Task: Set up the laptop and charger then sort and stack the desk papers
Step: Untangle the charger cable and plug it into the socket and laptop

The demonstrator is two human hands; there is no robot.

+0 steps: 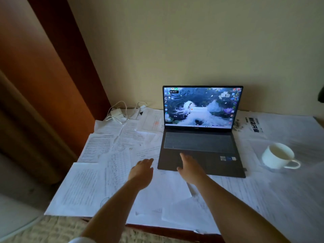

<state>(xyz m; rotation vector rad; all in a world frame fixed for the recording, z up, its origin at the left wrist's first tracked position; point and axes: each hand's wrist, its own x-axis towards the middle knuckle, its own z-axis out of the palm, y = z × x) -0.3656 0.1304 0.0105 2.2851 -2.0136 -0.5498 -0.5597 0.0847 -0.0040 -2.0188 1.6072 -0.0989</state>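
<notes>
A dark laptop (201,142) stands with its lid up and screen lit, on top of printed papers (98,165) that cover the desk. A white charger (116,113) with coiled cable lies on the papers at the back left corner, apart from the laptop. My left hand (142,171) hovers flat and open over the papers just left of the laptop's front corner. My right hand (189,167) is open, its fingers over the laptop's front edge near the touchpad. Neither hand holds anything.
A white cup (278,157) stands on the papers to the right of the laptop. A sheet with bold dark print (254,124) lies at the back right. A wooden panel (52,76) rises along the left; the desk's front edge (157,228) is close to me.
</notes>
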